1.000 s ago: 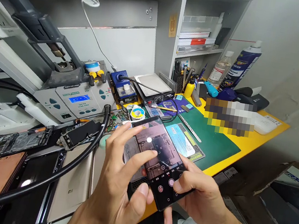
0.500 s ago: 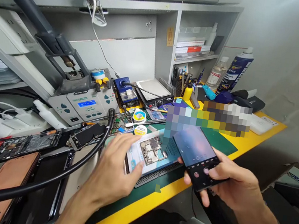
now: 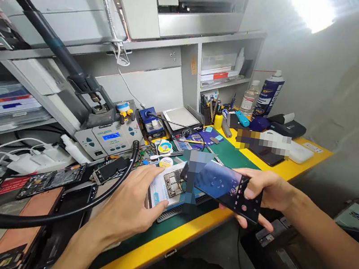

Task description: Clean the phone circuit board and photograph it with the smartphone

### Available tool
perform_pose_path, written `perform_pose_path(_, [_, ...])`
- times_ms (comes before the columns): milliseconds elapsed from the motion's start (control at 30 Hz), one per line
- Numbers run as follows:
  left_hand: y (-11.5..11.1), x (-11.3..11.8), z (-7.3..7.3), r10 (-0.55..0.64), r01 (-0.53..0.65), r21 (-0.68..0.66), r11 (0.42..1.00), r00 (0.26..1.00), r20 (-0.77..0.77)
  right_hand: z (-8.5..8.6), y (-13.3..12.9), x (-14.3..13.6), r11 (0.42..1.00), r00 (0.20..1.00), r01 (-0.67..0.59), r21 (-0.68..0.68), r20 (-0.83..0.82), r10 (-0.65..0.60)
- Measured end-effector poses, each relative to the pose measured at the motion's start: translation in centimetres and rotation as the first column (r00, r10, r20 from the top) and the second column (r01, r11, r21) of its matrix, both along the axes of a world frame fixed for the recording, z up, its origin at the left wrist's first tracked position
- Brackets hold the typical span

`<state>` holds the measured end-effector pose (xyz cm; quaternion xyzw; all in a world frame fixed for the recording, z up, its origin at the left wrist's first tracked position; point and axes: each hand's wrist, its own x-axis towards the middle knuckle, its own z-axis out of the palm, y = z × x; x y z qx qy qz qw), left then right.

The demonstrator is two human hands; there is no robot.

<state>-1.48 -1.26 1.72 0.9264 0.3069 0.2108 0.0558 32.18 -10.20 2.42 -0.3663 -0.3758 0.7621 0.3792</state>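
Because a bare circuit board [image 3: 171,185] lies on top of a blue-and-white package [image 3: 156,186] near the centre of the frame, the left hand [image 3: 133,197] seems to steady the package rather than the board: its fingers curl along the far edge and its thumb sits at the near edge, clear of the components. Right of centre, the right hand [image 3: 262,191] is closed around the lower end of a smartphone [image 3: 213,180], a hold that leaves much of the screen uncovered. The green mat [image 3: 239,155] presumably protects the table [image 3: 162,241] underneath.

Half a second ago the phone stood more upright, farther from the board; now it is turned nearly sideways, its far end over the package. A blurred patch hides whether it touches the board. The view has also tipped upward, bringing a bright lamp [image 3: 310,9] into the upper right.
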Motion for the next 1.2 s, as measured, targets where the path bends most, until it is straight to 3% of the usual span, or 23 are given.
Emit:
perform_pose_path(200, [0.5,1.3,-0.8,0.016,-0.016,-0.006,1.000,1.000,-0.017,-0.1,-1.0,1.5,0.981,0.983,0.177,0.081,0.031,-0.180])
perform_pose_path(333, [-0.4,2.2,-1.4,0.103,-0.106,0.099,0.989,0.994,0.036,-1.2,-2.7,1.7,0.955,0.954,0.292,0.056,0.054,-0.295])
perform_pose_path(467, [-2.8,3.5,-3.0,0.207,-0.261,0.270,0.927,0.955,0.211,-2.0,-3.8,1.9,0.926,0.924,0.376,0.023,0.062,-0.377])
perform_pose_path(633, [-5.3,4.4,-4.8,0.132,-0.307,0.435,0.846,0.912,0.387,-2.7,-3.6,2.2,0.912,0.912,0.410,-0.025,0.050,-0.408])
perform_pose_path(967, [-6.9,5.2,-4.1,0.177,-0.377,0.402,0.835,0.874,0.452,-3.0,-3.2,0.2,0.860,0.857,0.510,-0.010,0.094,-0.507])
perform_pose_path(1200, [-7.0,5.4,-4.1,0.196,-0.400,0.377,0.835,0.858,0.476,-3.0,-3.1,0.5,0.880,0.879,0.474,-0.029,0.078,-0.471])
